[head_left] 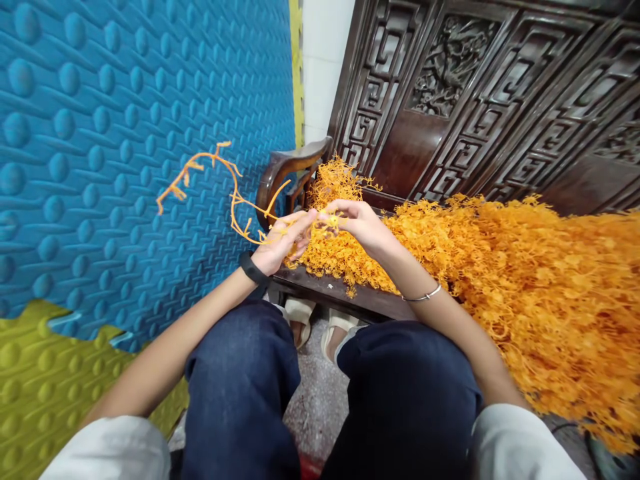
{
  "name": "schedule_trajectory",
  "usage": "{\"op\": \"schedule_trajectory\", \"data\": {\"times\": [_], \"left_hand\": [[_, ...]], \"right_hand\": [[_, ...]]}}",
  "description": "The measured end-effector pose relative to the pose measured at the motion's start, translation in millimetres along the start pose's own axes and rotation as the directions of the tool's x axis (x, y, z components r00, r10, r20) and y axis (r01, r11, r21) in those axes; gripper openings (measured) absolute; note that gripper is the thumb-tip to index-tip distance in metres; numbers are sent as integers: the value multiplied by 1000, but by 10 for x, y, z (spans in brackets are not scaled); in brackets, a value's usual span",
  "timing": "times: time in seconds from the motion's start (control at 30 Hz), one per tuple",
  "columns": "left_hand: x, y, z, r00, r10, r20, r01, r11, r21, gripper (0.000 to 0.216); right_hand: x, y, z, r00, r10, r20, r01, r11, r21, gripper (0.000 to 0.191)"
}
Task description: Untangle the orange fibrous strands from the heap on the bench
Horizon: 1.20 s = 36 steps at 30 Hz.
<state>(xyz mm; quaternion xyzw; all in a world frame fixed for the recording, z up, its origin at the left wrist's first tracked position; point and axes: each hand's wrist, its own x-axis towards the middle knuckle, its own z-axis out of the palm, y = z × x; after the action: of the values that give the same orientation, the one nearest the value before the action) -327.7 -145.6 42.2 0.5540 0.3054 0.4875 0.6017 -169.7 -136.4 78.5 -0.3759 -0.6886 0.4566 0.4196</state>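
My left hand [281, 243], with a black band on its wrist, is closed around a thin orange plastic stem [235, 183]. The stem's loose end curls out to the left, with short side twigs along it. Close by on the right, my right hand [363, 223] pinches a small yellow-orange piece [330, 220] between thumb and fingertips. The fingertips of both hands nearly meet; whether that piece joins the stem is too small to tell. Behind and below the hands lies a heap of similar orange plastic pieces [345, 260].
A dark carved wooden bench [345, 300] bears the heap, its curved armrest [280, 167] just beyond my left hand. The larger orange pile [560, 287] spreads along the right. Blue foam matting [125, 120] stands at the left, with a yellow-green mat [55, 373] below it.
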Motion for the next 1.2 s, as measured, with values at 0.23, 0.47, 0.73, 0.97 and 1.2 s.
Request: {"op": "schedule_trajectory", "data": {"times": [0.23, 0.47, 0.73, 0.97, 1.2], "left_hand": [[7, 3, -29, 998, 66, -16, -61, 977, 206, 29], [25, 13, -63, 998, 56, 43, -66, 952, 300, 25], [40, -12, -70, 993, 86, 75, -105, 948, 300, 24], [134, -104, 1, 995, 98, -31, -90, 974, 209, 22], [31, -45, -74, 996, 62, -62, -46, 973, 228, 27]], "right_hand": [[-18, 76, -25, 998, -15, 54, 15, 1000, -5, 28], [-19, 144, -35, 999, -7, 37, 7, 1000, 12, 25], [-13, 185, -21, 997, 12, -71, -12, 1000, -1, 26], [66, 294, 129, 961, 24, -277, 0, 996, 87, 12], [235, 521, -407, 637, 182, -749, -5, 973, 233, 13]]}}
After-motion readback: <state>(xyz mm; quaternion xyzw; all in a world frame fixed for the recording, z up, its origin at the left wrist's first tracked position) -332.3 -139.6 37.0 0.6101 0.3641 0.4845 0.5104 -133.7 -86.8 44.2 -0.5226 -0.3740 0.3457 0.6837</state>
